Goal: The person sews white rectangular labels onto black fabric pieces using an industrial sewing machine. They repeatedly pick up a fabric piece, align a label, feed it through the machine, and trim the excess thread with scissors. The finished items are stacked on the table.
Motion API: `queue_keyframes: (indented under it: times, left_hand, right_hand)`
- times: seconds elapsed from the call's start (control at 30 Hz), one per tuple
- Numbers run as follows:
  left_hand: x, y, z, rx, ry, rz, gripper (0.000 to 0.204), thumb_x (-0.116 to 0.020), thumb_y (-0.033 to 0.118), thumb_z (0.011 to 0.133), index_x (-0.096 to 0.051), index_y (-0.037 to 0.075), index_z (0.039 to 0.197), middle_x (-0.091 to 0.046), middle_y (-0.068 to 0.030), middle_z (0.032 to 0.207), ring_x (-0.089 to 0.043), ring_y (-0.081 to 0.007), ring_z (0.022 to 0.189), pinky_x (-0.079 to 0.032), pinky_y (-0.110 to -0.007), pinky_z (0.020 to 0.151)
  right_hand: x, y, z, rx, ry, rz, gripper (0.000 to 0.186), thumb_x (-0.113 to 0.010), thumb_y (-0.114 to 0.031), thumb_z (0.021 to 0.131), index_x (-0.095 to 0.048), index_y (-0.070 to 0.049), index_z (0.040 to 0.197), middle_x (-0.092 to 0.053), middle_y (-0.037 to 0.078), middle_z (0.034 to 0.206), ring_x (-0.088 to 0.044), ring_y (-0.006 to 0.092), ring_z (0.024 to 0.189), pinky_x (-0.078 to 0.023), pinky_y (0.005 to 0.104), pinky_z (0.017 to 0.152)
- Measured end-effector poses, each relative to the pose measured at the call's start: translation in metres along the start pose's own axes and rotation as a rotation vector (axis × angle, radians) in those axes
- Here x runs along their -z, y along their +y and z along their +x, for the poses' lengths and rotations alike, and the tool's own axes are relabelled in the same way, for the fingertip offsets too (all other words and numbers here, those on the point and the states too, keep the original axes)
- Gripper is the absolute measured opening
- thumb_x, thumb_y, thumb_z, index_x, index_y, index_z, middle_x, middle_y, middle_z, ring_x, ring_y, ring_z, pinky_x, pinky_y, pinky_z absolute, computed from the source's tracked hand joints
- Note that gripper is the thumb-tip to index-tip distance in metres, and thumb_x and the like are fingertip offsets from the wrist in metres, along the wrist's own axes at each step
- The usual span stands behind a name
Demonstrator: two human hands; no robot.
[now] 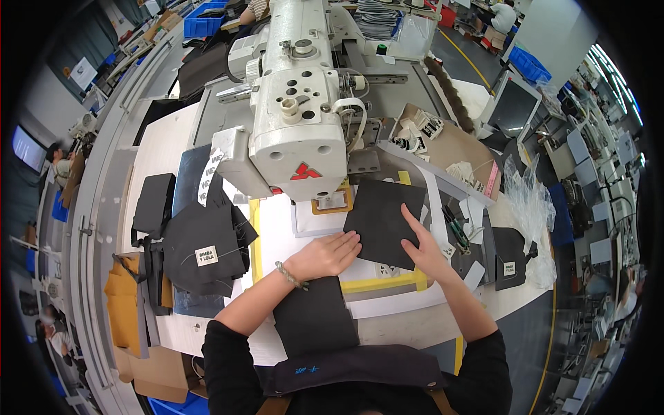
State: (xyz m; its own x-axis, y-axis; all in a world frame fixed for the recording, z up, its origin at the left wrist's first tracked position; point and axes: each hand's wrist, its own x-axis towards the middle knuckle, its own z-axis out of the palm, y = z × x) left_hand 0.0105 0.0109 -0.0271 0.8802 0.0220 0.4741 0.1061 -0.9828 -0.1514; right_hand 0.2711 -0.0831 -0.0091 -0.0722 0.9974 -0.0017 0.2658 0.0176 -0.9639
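Note:
A dark, flat panel (380, 218), fabric or leather-like, lies on the work plate just right of the sewing machine's head (297, 131). My left hand (326, 254) rests at its left edge, fingers stretched out and side by side. On its right side lies my right hand (423, 247), with the thumb spread from the fingers. A brass-coloured clamp frame (333, 201) sits under the machine head, just left of the panel. Another dark panel (315, 321) is spread below my left wrist, near my body.
To the left are a pile of dark cut pieces (187, 266) with a pale label and mustard-coloured pieces (124, 304). At right stand a cardboard box (477, 155) of labels, clear plastic (529, 214), thread snips (456, 232) and a labelled dark piece (508, 249). Yellow tape (380, 282) borders the plate.

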Motion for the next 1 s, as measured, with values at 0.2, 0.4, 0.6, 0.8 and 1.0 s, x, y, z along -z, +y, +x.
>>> queue_keyframes:
  times: [0.2, 0.4, 0.6, 0.8, 1.0]
  left_hand:
    - [-0.008, -0.012, -0.002, 0.007, -0.007, 0.056, 0.027, -0.060, 0.006, 0.078, -0.065, -0.003, 0.104, -0.068, -0.0160, 0.111, -0.068, -0.0255, 0.104, -0.058, -0.034, 0.085]
    - [-0.005, -0.020, -0.025, 0.099, -0.028, 0.140, 0.026, -0.062, 0.005, 0.076, -0.066, -0.005, 0.099, -0.068, -0.0180, 0.108, -0.069, -0.0266, 0.098, -0.058, -0.033, 0.083]
    - [0.004, -0.024, -0.044, 0.277, -0.042, 0.173, 0.026, -0.063, 0.004, 0.076, -0.066, -0.003, 0.102, -0.068, -0.0157, 0.108, -0.069, -0.0250, 0.099, -0.059, -0.033, 0.082]
    - [-0.001, -0.029, -0.050, 0.439, -0.055, 0.159, 0.028, -0.067, 0.010, 0.078, -0.066, -0.001, 0.103, -0.067, -0.0149, 0.111, -0.068, -0.0258, 0.101, -0.056, -0.036, 0.087]
    - [0.013, -0.019, -0.059, 0.700, 0.082, -0.036, 0.036, -0.081, 0.026, 0.071, -0.068, 0.005, 0.097, -0.067, -0.0118, 0.113, -0.064, -0.0279, 0.108, -0.052, -0.041, 0.092]
  right_hand:
    - [0.008, -0.001, 0.034, -0.109, -0.083, -0.005, 0.076, -0.051, 0.012, 0.085, -0.022, -0.006, 0.153, -0.023, 0.014, 0.159, -0.020, 0.0214, 0.147, -0.016, 0.0326, 0.118]
    - [-0.013, -0.010, 0.061, -0.007, 0.033, -0.074, 0.069, -0.058, 0.007, 0.085, -0.035, -0.013, 0.147, -0.025, 0.012, 0.158, -0.041, 0.0216, 0.136, -0.035, 0.0332, 0.107]
    - [-0.037, 0.003, 0.058, 0.236, 0.036, -0.279, 0.030, -0.064, -0.003, 0.085, -0.066, -0.009, 0.115, -0.054, 0.014, 0.139, -0.059, 0.0238, 0.118, -0.035, 0.0419, 0.110]
    - [-0.043, 0.018, 0.066, 0.447, 0.022, -0.585, 0.022, -0.067, -0.013, 0.085, -0.068, -0.007, 0.107, -0.057, 0.013, 0.133, -0.064, 0.0283, 0.099, -0.028, 0.0492, 0.116]
    - [-0.044, 0.023, 0.067, 0.454, 0.020, -0.620, 0.026, -0.068, -0.013, 0.084, -0.068, -0.007, 0.110, -0.055, 0.013, 0.134, -0.062, 0.0280, 0.103, -0.026, 0.0503, 0.116]
